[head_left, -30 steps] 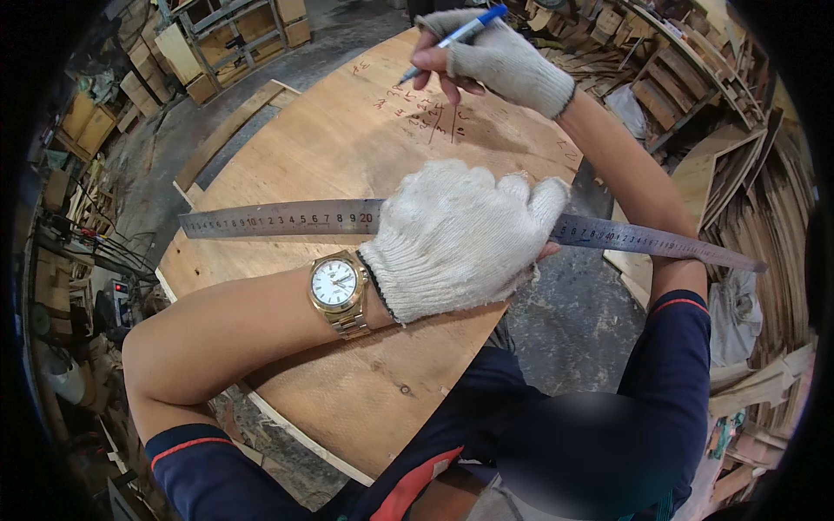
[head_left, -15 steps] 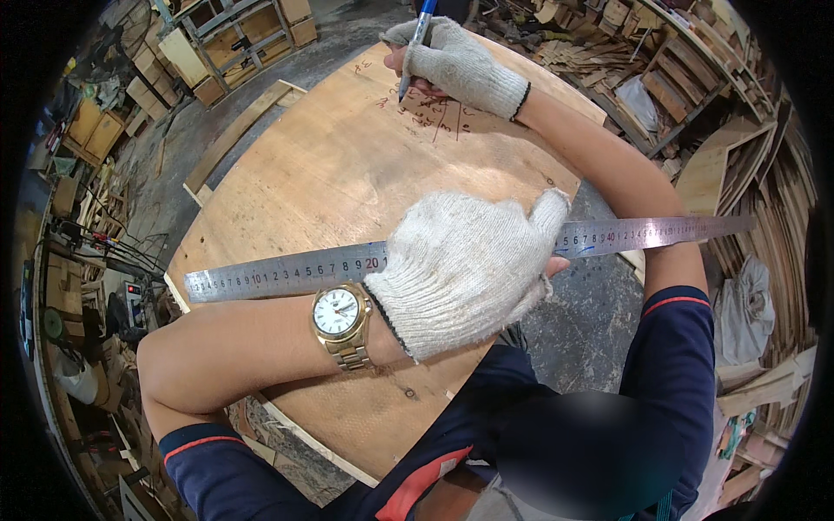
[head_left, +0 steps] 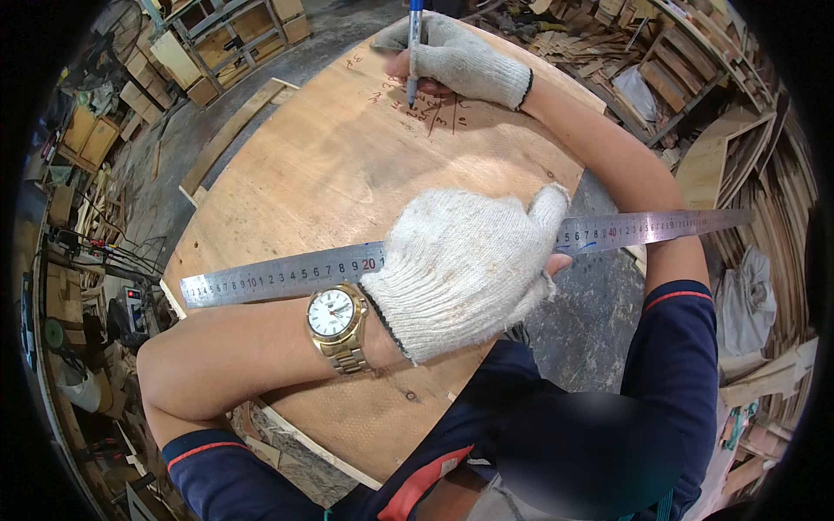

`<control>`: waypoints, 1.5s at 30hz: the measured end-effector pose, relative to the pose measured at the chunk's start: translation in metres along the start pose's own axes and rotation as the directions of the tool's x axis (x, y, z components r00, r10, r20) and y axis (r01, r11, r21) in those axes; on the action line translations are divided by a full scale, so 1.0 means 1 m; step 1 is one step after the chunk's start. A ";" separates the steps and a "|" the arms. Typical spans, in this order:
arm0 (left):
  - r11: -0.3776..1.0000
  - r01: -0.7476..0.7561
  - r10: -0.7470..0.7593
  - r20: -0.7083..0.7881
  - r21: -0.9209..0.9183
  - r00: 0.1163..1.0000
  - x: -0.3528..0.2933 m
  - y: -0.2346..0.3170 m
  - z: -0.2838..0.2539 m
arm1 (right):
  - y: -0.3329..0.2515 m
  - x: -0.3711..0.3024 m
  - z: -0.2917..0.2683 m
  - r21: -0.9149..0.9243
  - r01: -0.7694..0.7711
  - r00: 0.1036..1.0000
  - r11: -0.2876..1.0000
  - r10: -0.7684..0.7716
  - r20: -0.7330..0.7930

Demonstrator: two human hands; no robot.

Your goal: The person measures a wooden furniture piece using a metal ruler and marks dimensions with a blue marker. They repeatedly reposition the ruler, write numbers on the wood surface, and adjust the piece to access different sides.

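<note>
My left hand (head_left: 473, 273), in a white knitted glove, is closed over the middle of a long steel ruler (head_left: 287, 276). The ruler lies across the near part of a large wooden board (head_left: 304, 191), its right end passing the board's edge and my right forearm. At the far side of the board, my right hand (head_left: 465, 62), gloved with bare fingertips, grips a blue-capped marker pen (head_left: 414, 39). The pen stands nearly upright, tip down at handwritten reddish figures (head_left: 440, 117); whether it touches the wood I cannot tell. A gold watch (head_left: 337, 314) is on my left wrist.
Wooden strips (head_left: 233, 130) lie beyond the board's left edge. Piled offcuts (head_left: 569, 56) and a wooden rack (head_left: 686, 74) stand at the far right, with stacked planks (head_left: 782, 200) and a white sack (head_left: 743, 304) nearer. Tools and cables crowd the left side.
The pen has become more upright and its tip has shifted slightly right and toward me. My left hand stays on the ruler, almost unmoved.
</note>
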State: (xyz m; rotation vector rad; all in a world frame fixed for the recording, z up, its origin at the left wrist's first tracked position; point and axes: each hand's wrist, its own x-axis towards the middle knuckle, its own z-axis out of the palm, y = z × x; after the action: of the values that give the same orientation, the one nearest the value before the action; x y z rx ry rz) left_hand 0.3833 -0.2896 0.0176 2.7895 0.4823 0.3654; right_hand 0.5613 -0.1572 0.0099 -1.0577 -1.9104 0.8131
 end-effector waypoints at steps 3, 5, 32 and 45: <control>1.000 -0.003 0.003 0.000 -0.005 1.000 -0.001 -0.002 0.001 | -0.007 -0.002 -0.003 -0.042 -0.061 0.996 0.997 0.063 0.070; 1.000 0.011 -0.011 0.019 0.003 1.000 0.000 0.000 0.000 | -0.009 -0.004 0.000 -0.021 -0.032 0.998 0.999 0.033 0.059; 1.000 0.002 -0.002 0.014 0.002 1.000 0.000 0.001 -0.002 | -0.005 -0.006 -0.025 0.056 0.025 0.968 0.998 -0.038 0.248; 0.999 -0.014 0.014 0.013 0.031 1.000 0.000 0.000 -0.001 | -0.003 -0.009 -0.026 -0.157 0.047 0.972 0.987 -0.009 0.235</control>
State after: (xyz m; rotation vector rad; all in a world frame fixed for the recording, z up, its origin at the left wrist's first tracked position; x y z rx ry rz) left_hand 0.3834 -0.2895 0.0187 2.8253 0.4695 0.3463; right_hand 0.5858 -0.1628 0.0219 -1.0660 -2.2164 0.8065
